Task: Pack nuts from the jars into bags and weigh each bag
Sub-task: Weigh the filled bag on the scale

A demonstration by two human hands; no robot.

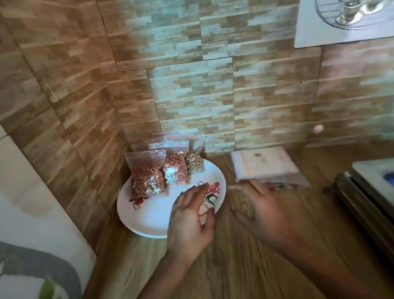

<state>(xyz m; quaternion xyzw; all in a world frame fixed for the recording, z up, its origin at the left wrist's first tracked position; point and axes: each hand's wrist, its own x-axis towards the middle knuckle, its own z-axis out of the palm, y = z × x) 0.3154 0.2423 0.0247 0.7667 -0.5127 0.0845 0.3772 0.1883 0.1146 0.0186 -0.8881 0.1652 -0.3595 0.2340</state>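
Wood tabletop (235, 260) bears nut bags (166, 172) just beyond left fingers (193, 191).

Blurry fingers (245, 188) of right hand (258, 209)

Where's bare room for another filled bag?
Free: the plate's front left, before the filled bags, and the tabletop nearest the camera. Crowded: the plate's back by the wall; the left hand covers its right rim.
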